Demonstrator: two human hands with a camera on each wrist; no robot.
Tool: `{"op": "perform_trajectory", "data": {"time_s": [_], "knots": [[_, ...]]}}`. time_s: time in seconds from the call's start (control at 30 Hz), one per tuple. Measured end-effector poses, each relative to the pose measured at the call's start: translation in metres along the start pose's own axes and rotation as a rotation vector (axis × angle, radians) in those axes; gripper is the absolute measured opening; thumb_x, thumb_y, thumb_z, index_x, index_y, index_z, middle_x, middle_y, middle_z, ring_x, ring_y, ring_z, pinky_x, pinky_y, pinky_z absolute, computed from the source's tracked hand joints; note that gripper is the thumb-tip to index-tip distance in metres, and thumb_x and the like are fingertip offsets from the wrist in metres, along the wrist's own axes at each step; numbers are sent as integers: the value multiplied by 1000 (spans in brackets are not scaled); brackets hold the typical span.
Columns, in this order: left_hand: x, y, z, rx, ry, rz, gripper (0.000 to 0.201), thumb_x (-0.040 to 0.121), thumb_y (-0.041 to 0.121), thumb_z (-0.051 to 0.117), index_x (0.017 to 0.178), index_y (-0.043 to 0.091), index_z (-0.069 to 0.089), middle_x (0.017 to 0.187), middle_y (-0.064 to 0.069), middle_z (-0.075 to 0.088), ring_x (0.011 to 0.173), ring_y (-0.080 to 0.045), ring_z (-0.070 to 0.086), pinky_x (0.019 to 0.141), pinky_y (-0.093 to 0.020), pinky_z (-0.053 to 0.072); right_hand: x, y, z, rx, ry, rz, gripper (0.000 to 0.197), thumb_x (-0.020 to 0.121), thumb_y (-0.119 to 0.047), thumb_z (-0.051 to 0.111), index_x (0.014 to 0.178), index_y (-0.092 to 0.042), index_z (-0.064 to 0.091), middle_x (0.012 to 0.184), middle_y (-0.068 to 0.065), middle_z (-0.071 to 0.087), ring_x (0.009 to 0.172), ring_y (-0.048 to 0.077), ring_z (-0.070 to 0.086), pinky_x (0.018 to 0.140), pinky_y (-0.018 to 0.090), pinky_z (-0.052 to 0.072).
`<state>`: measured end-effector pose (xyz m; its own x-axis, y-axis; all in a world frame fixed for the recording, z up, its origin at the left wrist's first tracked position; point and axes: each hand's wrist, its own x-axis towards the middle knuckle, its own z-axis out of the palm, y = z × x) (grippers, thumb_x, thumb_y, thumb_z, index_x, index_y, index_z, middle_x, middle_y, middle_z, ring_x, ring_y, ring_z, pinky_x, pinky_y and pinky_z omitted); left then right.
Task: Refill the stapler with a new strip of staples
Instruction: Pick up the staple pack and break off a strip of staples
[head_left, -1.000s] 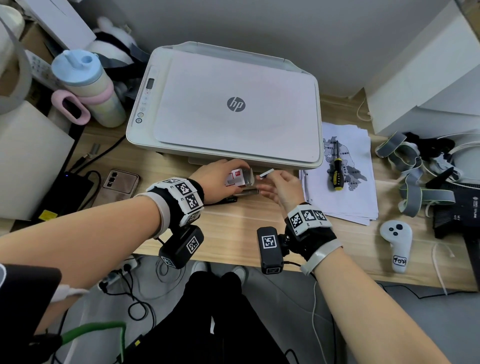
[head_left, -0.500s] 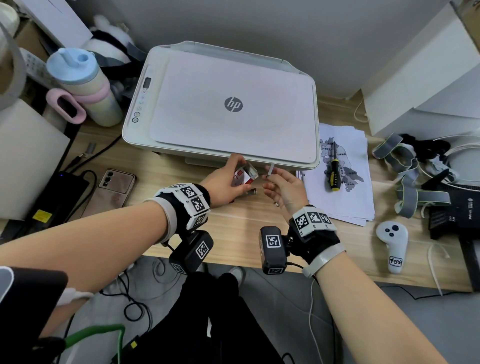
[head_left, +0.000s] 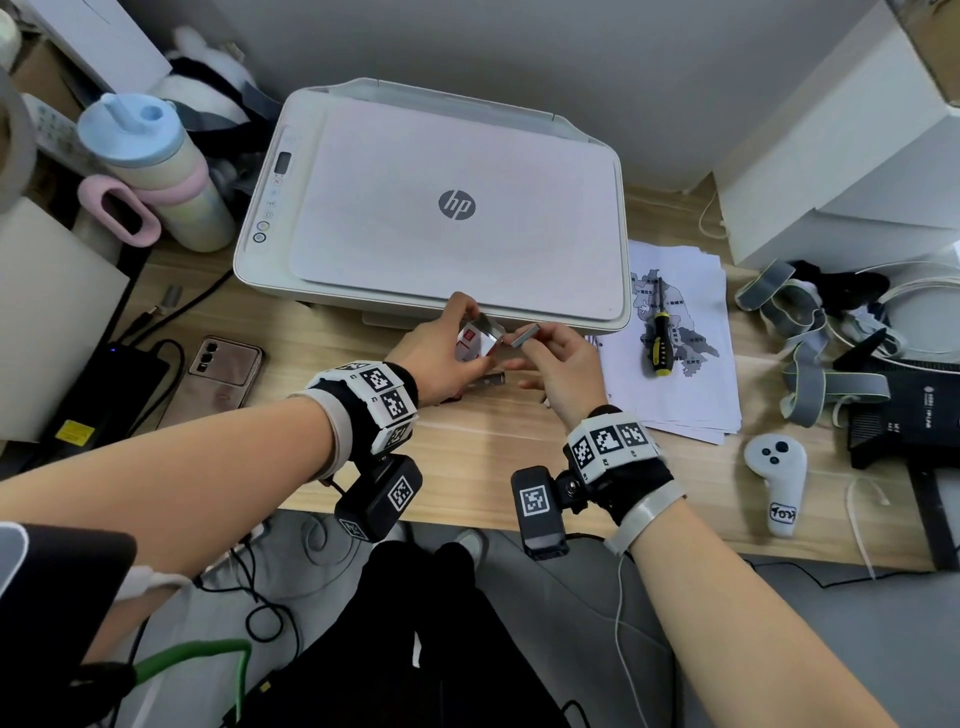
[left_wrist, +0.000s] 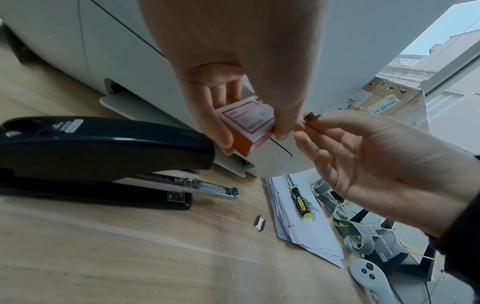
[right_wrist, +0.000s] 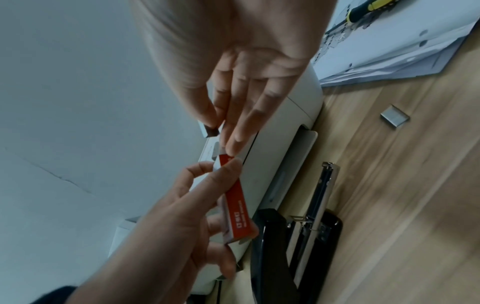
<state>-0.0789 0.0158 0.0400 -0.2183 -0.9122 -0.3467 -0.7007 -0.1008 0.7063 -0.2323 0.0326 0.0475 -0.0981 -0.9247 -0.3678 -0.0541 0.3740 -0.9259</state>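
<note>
Black desk stapler (left_wrist: 98, 156) flat on the wooden desk (left_wrist: 130, 257), metal staple tray (left_wrist: 215, 190) slid out at its 3 o'clock end. Above it, small orange-and-white staple box (left_wrist: 246, 125) gripped between thumb and fingers of left hand (head_left: 441, 353). Just at 3 o'clock of the box, silver staple strip (head_left: 522, 336) pinched by right hand (head_left: 563, 369), other fingers relaxed. Short loose staple piece (left_wrist: 259, 223) at 4 o'clock of the tray. White printer (head_left: 441, 208) at 12 o'clock.

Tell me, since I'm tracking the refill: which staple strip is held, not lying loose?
The long strip pinched in the right hand; the short piece lies on the desk.
</note>
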Motion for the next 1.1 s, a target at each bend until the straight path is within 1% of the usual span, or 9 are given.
{"op": "perform_trajectory", "data": {"time_s": [0.1, 0.17, 0.3, 0.57, 0.67, 0.73, 0.83, 0.93, 1.1], "knots": [[1, -1, -1, 3, 15, 22, 46, 81, 38, 65, 112, 22, 35, 92, -8, 63, 49, -17, 56, 38, -23, 42, -3, 1, 0, -2, -3, -33, 17, 89, -5, 51, 86, -17, 62, 95, -1, 70, 57, -1, 67, 48, 14, 50], [0, 0, -2, -8, 9, 28, 46, 79, 37, 65, 111, 22, 36, 94, -7, 62, 57, -20, 59, 38, -24, 45, -2, 2, 1, -15, -12, -37, 13, 89, -4, 52, 92, -11, 63, 98, 0, 70, 57, 0, 68, 48, 15, 50], [-4, 2, -2, -26, -3, 3, 41, 80, 33, 65, 108, 22, 38, 88, -6, 60, 68, -31, 66, 42, -37, 57, -1, 2, 4, -38, -44, -20, 11, 90, -3, 50, 95, -8, 59, 100, 0, 70, 54, 3, 68, 44, 15, 48], [-7, -1, -2, -36, 15, 5, 38, 78, 29, 64, 105, 25, 38, 79, 0, 57, 67, -32, 67, 44, -41, 58, -4, 2, 8, -72, -110, -7, 11, 92, -4, 47, 97, -7, 56, 104, 0, 69, 49, 6, 67, 44, 17, 48], [-6, 0, -2, -53, 32, 4, 39, 80, 32, 64, 109, 25, 38, 90, -4, 60, 72, -32, 66, 53, -44, 60, -5, 1, 6, -77, -37, -44, 16, 91, -2, 44, 88, -14, 56, 101, 0, 70, 51, 4, 67, 44, 15, 47], [-5, 1, -1, -50, 40, 29, 38, 81, 33, 63, 110, 28, 38, 99, -6, 61, 74, -32, 66, 53, -44, 60, -5, 1, 7, -70, -13, -61, 21, 91, -3, 45, 83, -19, 55, 100, -1, 70, 51, 2, 67, 43, 15, 45], [-4, 2, 0, -60, 20, 42, 30, 83, 30, 61, 104, 31, 40, 87, -10, 64, 68, -35, 68, 48, -44, 59, -5, 2, 8, -64, -22, -70, 18, 91, -4, 47, 83, -19, 56, 98, -2, 70, 49, 4, 66, 44, 16, 46], [-3, 4, 0, -74, -9, 25, 25, 85, 28, 59, 102, 27, 41, 75, -4, 60, 63, -36, 68, 42, -37, 57, -2, 4, 8, -59, -31, -57, 12, 91, -3, 46, 90, -10, 56, 97, -1, 70, 45, 7, 64, 45, 18, 47], [0, 4, 0, -51, -50, 37, 25, 85, 26, 59, 102, 25, 40, 73, -5, 59, 65, -36, 67, 41, -35, 56, 2, 7, 8, -79, 38, -83, 24, 88, -2, 47, 79, -21, 57, 85, -7, 70, 45, 9, 63, 45, 19, 46]]}}
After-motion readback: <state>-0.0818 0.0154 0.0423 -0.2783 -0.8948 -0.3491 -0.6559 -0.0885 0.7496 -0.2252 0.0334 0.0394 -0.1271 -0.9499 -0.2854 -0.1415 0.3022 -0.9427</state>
